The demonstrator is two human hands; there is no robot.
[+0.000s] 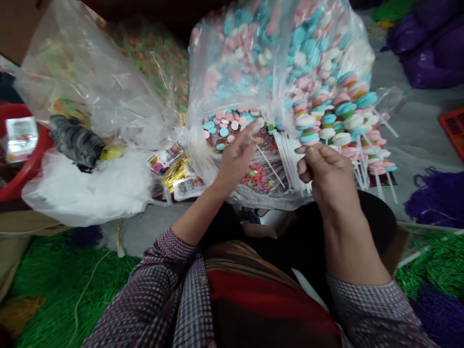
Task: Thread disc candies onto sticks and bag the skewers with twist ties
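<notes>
My left hand (237, 157) reaches over loose pink, blue and white round candies (224, 131), its fingers stretched out and slightly blurred. A white stick (271, 166) slants down to the right just beside its fingers; whether they touch is unclear. My right hand (328, 171) is closed in a pinch, thumb against forefinger, and what lies between them cannot be made out. Directly above those fingertips is a candy skewer (307, 126) of stacked discs. Bare white sticks (290, 157) lie bundled between my hands. Small red and green ring candies (255, 178) sit nearer me.
Finished candy skewers (353, 121) are piled at right. Behind stands a large clear bag of pastel candies (250, 43); another bag of ring candies (152, 58) is left. White plastic bags (94, 186), gold ties (177, 174), printed labels (188, 187) and a red basin (21, 179) lie left.
</notes>
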